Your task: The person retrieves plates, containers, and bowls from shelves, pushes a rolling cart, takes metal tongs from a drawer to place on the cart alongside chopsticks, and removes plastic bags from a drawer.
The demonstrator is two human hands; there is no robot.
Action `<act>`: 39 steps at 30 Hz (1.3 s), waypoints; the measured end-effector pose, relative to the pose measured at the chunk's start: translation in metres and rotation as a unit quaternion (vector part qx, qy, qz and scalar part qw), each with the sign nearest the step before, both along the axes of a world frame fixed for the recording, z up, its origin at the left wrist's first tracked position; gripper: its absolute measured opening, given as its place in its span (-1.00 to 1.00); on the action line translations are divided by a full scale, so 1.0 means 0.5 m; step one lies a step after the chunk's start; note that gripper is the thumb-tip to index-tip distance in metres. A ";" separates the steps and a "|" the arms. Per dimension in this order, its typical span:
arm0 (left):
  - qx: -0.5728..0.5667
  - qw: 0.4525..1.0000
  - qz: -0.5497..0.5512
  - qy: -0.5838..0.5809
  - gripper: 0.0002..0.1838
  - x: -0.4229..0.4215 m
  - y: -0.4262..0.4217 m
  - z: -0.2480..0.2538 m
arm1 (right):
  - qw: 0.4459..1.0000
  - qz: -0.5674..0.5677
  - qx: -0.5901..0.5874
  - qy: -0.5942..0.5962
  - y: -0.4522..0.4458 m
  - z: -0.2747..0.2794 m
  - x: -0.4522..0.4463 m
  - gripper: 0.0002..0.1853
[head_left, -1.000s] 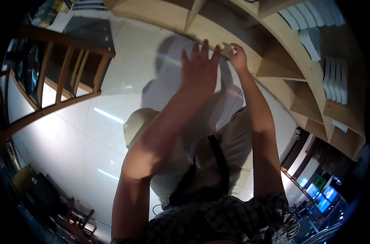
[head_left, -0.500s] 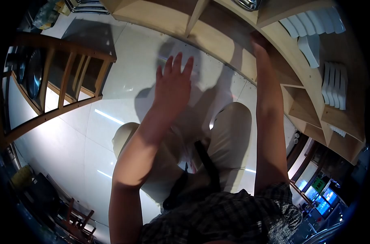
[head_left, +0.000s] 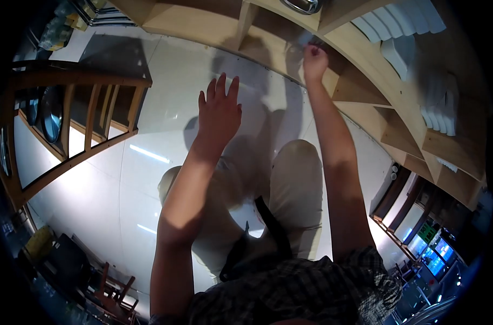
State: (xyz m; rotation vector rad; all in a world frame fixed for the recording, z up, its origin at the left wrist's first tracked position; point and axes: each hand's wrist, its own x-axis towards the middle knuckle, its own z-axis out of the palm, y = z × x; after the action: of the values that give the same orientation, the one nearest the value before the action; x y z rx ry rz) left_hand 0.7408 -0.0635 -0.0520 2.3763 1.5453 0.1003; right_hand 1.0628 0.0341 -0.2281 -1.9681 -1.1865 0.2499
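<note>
My left hand (head_left: 219, 111) hangs over the pale tiled floor (head_left: 176, 97) with its fingers spread and nothing in it. At the front of a lower compartment of the wooden shelf (head_left: 360, 86) is my right hand (head_left: 314, 66), its fingers curled closed. A pale, blurred patch (head_left: 305, 39) shows just beyond those fingers; I cannot make out what it is or whether the hand grips it. Stacked white dishes (head_left: 401, 21) stand on the shelf's upper level, to the right of this hand. Another white dish (head_left: 398, 54) sits beside them.
A shiny metal container (head_left: 302, 5) sits on the shelf at the top. To the left stands a brown wooden rack (head_left: 79, 108) with dark round pans or plates. My bent knees (head_left: 298, 168) are below my hands. A wooden chair (head_left: 114, 287) is at the lower left.
My right hand has come out of the shelf's shadowed compartment, moving left, and now shows with curled fingers. My left hand stays spread, slightly further left. The view has shifted a little.
</note>
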 end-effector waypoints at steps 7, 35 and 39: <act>-0.055 0.993 0.109 -0.007 -0.31 0.010 -0.068 0.022 | 0.969 0.027 0.042 0.244 -0.238 0.128 -0.232 -0.80; -0.019 0.946 0.190 -0.264 -0.22 -0.398 -0.444 0.989 | 0.859 0.503 -0.093 0.001 -0.617 1.306 -0.690 -0.45; 0.034 0.958 0.176 -0.223 -0.22 -0.557 -0.473 1.038 | 0.837 0.537 -0.087 -0.055 -0.631 1.320 -0.857 -0.49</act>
State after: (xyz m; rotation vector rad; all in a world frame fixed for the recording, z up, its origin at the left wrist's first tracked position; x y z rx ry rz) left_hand 0.4624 -0.2999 0.4669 1.9136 1.7221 0.7229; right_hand 0.6344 -0.2814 0.4320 -1.2373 -2.3187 0.8347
